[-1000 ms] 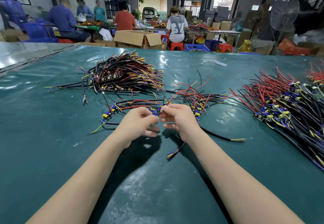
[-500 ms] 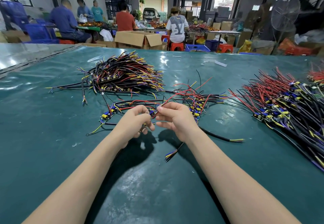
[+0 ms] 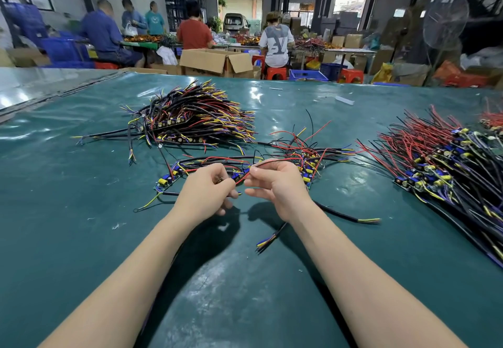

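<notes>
Lower frame: green table mat (image 3: 245,307). On it lie the coloured ends of a black cable (image 3: 275,234), which trails from under the right hand (image 3: 276,187).

Centre frame: the left hand (image 3: 206,192) and right hand, fingers curled, each pinch a red wire (image 3: 245,176) strung between them, off the mat.

Just behind: a loose circuit board (image 3: 166,181).

Further back: one harness pile (image 3: 190,121) left of centre and a second pile (image 3: 449,162) at the right edge.

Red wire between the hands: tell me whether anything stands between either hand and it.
Nothing visible does. The right hand pinches the red wire, and the left hand grips it right beside. Only the wire's far part runs into the loose tangle of wires on the green table.
</notes>
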`<state>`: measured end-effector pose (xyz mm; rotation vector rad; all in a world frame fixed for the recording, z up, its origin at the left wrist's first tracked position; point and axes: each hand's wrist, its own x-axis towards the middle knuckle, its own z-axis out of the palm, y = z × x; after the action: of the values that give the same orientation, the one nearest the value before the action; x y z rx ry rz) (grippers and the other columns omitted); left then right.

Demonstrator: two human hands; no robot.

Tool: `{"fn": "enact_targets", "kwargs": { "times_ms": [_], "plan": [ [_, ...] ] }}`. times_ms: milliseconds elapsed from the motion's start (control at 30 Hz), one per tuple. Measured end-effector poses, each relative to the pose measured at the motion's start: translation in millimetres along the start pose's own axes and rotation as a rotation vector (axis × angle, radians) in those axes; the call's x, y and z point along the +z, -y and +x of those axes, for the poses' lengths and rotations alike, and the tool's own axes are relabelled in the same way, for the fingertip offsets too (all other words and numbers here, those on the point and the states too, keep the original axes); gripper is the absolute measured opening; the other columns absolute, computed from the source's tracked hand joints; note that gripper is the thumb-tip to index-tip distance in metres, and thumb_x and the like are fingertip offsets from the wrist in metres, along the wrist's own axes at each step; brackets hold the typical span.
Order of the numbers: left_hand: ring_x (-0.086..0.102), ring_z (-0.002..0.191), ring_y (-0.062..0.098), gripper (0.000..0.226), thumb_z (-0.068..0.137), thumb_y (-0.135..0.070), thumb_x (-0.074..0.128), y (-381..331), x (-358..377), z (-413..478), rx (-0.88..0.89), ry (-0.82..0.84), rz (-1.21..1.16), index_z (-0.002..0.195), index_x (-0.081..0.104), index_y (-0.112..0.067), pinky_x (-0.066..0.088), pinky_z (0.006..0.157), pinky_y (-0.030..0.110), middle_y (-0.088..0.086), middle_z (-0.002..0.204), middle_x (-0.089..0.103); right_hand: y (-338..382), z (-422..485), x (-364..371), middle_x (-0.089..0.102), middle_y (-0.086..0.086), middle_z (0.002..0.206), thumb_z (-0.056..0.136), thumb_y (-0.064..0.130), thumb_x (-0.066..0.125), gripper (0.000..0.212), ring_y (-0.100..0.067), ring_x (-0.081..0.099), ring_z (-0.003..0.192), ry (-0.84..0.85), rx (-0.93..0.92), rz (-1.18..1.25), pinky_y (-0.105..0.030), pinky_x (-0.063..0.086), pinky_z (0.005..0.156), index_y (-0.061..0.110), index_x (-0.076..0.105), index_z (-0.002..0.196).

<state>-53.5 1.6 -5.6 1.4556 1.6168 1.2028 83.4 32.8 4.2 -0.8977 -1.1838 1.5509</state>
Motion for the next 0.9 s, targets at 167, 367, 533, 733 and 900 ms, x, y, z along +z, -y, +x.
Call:
{"fn": "enact_targets", "kwargs": {
  "times_ms": [167,367,533,733,900],
  "plan": [
    [0.050,0.036,0.008,0.024,0.076,-0.001,0.052,1,-1,1,0.004,0.004,0.088,0.056,0.043,-0.010,0.040,0.035,0.018,0.004,0.060,0.063,-3,1,2,0.061,-0.001,0.045,0.092,0.003,0.050,0.020,-0.011,0.060,0.041,0.018,0.057,-0.026,-0.024,0.052,0.040,0.003,0.049,0.073],
    [0.041,0.035,0.002,0.017,0.081,-0.009,0.046,4,-2,5,0.021,0.091,0.237,0.075,0.053,-0.024,0.029,0.046,0.024,-0.006,0.038,0.053,-6,3,1,0.051,-0.009,0.058,0.094,0.004,0.045,0.028,-0.010,0.050,0.038,-0.025,0.031,-0.352,-0.021,0.048,0.037,0.007,0.047,0.066],
    [0.039,0.036,0.000,0.025,0.084,-0.017,0.059,4,-6,6,0.088,0.093,0.206,0.061,0.062,-0.025,0.031,0.047,0.019,-0.007,0.037,0.051,-9,4,-3,0.055,-0.007,0.061,0.091,0.003,0.051,0.027,-0.012,0.051,0.051,-0.068,-0.071,-0.432,-0.023,0.050,0.043,0.009,0.053,0.064],
    [0.037,0.036,0.002,0.020,0.084,-0.016,0.062,0,-5,4,0.161,0.100,0.213,0.066,0.067,-0.022,0.029,0.041,0.012,-0.011,0.038,0.053,-3,5,-6,0.057,-0.005,0.048,0.095,0.003,0.045,0.029,-0.008,0.053,0.036,-0.124,-0.010,-0.043,-0.022,0.051,0.040,0.003,0.053,0.066],
    [0.040,0.036,0.003,0.029,0.079,-0.014,0.065,-2,-4,2,0.175,0.035,0.278,0.053,0.061,-0.025,0.030,0.041,0.011,-0.005,0.042,0.049,-3,7,-13,0.058,-0.003,0.043,0.098,0.011,0.041,0.034,-0.010,0.053,0.036,-0.089,0.052,0.024,-0.022,0.050,0.039,0.003,0.051,0.067]
  ]
}}
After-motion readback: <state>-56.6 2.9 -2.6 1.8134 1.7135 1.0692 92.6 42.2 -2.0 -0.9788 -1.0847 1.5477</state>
